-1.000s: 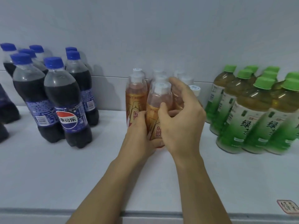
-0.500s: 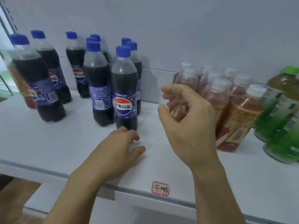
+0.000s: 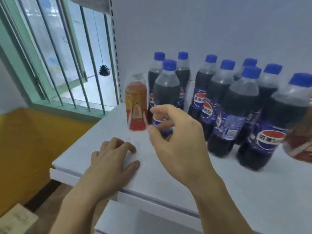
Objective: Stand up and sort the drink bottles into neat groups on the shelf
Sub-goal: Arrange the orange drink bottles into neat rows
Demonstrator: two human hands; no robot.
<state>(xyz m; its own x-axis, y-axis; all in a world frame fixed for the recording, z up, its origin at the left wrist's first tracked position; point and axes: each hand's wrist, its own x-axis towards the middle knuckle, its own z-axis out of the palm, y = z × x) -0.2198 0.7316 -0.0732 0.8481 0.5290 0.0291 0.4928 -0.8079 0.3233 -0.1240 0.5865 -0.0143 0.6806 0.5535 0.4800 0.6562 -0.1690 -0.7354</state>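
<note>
Standing beyond right hand (image 3: 179,141): orange bottle (image 3: 136,103).

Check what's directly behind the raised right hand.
Behind the right hand: the front-left cola bottle, its lower label and base covered. The lone orange bottle stands clear to its left. What the shelf holds there is hidden.

Lit by pale daylight from the barred window (image 3: 55,53) at upper left. Soft, even, cool cast over the white shelf (image 3: 253,191); faint shadows. Motion-blurred throughout, worst on the cola bottles (image 3: 236,107) toward the shelf's right edge. Wide-angle bowing of the window bars.
</note>
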